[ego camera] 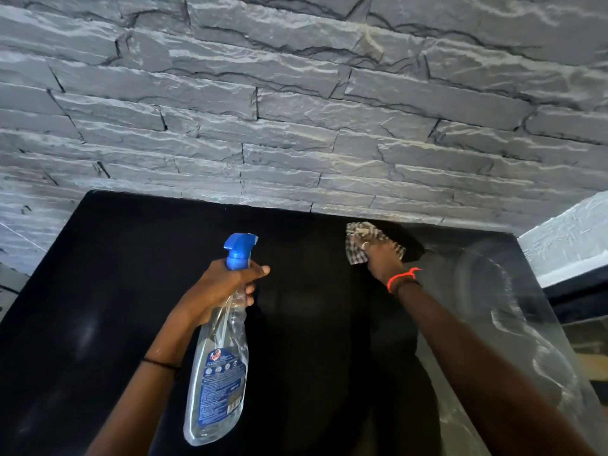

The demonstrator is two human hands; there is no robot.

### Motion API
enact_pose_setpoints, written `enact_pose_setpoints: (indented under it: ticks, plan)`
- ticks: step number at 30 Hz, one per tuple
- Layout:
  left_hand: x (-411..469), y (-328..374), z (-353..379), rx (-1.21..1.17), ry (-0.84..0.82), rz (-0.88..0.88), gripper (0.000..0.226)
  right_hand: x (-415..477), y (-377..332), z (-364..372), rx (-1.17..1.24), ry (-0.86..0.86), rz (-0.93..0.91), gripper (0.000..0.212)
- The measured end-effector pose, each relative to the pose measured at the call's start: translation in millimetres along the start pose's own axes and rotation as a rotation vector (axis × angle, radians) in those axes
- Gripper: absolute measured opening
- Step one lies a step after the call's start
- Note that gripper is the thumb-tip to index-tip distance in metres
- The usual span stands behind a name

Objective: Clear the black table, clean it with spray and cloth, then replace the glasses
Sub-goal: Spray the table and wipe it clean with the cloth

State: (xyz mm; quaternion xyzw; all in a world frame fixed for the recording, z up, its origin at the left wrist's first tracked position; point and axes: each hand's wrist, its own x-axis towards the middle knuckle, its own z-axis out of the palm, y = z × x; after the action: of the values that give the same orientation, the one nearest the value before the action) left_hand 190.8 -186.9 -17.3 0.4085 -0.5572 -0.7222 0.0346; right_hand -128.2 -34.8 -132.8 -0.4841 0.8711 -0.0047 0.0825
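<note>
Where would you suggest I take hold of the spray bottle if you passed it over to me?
Grip the spray bottle around its clear lower body, coming from the side. The left hand already fills the narrow neck under the blue trigger, while the wide labelled body hangs free above the table.

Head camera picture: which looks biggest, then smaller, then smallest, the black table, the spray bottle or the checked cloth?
1. black table, which fills most of the lower picture.
2. spray bottle, though it is held near the camera, so it looks larger.
3. checked cloth, partly hidden under the right hand.
</note>
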Motion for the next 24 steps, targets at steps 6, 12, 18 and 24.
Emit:
enact_pose_setpoints:
  ticks: [6, 12, 18, 24]
  plan:
    - [-1.5, 6.5, 14.5, 0.019, -0.042, 0.038, 0.019, -102.7, -38.5, 40.8, 0.018, -0.103, -0.134, 0.079]
    - [-10.9, 5.0, 23.1, 0.052, -0.065, 0.055, 0.019, -216.3, -4.1, 35.9, 0.130, -0.058, -0.066, 0.065]
    - [-28.0, -0.2, 33.7, 0.086, -0.090, 0.069, 0.018, -184.0, 37.2, 15.1, 0.090, -0.047, 0.125, 0.062]
    - [-41.9, -6.2, 57.1, 0.081, -0.098, 0.065, 0.019, -166.0, -44.3, 19.6, 0.017, -0.019, -0.038, 0.069]
